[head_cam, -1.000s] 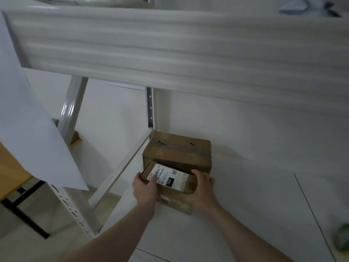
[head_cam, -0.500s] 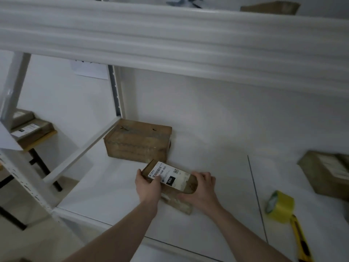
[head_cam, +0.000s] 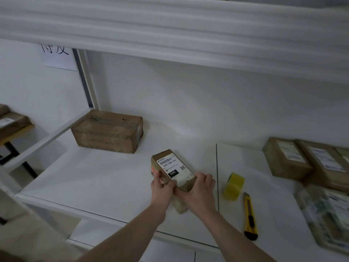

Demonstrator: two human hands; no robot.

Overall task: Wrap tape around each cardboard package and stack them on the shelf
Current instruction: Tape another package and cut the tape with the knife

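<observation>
Brown package (head_cam: 172,170), yellow tape roll (head_cam: 233,186), white shelf (head_cam: 98,178)

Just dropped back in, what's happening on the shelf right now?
A person holds a small brown cardboard package with a white barcode label in both hands, the left hand on its left edge and the right hand at its near end, tilted over the white shelf board. A larger brown cardboard box sits at the back left. A roll of yellow tape and a yellow utility knife lie just right of the hands, untouched, with more labelled packages further right.
</observation>
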